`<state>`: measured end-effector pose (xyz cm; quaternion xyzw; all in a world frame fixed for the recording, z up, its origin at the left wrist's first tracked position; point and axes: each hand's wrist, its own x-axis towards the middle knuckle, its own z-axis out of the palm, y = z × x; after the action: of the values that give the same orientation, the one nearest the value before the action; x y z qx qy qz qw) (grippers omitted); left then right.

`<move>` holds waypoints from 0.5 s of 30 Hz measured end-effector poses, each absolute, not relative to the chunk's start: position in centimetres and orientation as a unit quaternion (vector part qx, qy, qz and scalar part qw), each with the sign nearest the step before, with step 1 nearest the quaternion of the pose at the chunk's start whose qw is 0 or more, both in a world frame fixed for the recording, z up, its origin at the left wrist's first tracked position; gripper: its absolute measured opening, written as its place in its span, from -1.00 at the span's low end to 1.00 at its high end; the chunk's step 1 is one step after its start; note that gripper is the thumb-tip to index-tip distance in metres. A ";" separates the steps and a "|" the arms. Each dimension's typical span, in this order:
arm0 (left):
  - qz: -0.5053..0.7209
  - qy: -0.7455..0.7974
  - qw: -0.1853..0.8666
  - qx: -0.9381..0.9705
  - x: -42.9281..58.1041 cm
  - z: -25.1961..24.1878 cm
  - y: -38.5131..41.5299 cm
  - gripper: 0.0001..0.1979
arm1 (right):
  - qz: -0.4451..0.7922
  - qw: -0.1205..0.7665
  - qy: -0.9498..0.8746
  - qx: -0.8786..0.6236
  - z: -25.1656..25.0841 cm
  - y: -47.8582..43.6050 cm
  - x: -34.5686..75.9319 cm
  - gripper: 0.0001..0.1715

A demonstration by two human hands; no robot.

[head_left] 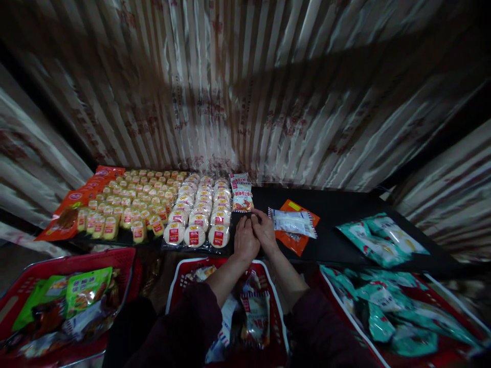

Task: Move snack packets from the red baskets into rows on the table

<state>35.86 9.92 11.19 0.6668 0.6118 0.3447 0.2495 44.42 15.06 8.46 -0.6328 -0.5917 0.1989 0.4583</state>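
My left hand point(246, 238) and my right hand point(264, 231) are side by side and touching over the black table point(326, 209). The fingers of both are bent inward, and whatever they may hold is hidden. Just beyond my fingertips lies a white and red snack packet point(242, 198), with another packet point(240, 178) behind it. Left of my hands stand rows of round white wrapped crackers point(195, 236). To the right, a white and blue packet point(293, 223) rests on an orange bag point(301, 244).
Small yellow wrapped cakes point(138, 231) and orange bags point(63, 217) fill the table's left part. Teal bags point(370, 240) lie at the right. Red baskets of packets stand in front: left basket point(126, 260), middle basket point(282, 322), right basket point(345, 319). A striped curtain point(230, 102) hangs behind.
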 end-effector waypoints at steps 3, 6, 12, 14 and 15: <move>0.344 0.601 0.270 0.669 35.3 11.8 7.7 -0.60 | 0.208 0.451 -0.595 -0.632 9.4 12.5 43.8 -0.56; 0.333 0.595 0.288 0.672 34.5 12.0 5.0 -0.65 | 0.224 0.447 -0.595 -0.629 10.1 9.5 42.8 -0.58; 0.309 0.607 0.310 0.663 32.6 10.0 -0.4 -0.66 | 0.273 0.433 -0.602 -0.613 9.2 3.7 40.4 -0.61; 0.299 0.612 0.314 0.662 31.8 8.8 -1.8 -0.66 | 0.289 0.418 -0.605 -0.613 8.3 2.0 39.6 -0.61; 0.290 0.618 0.313 0.660 31.4 8.1 -2.4 -0.67 | 0.297 0.408 -0.604 -0.617 7.7 1.2 39.2 -0.61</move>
<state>31.42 -2.41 8.15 0.6599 0.6180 0.2903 0.3135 39.17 1.23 7.68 -0.6165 -0.6044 0.2971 0.4078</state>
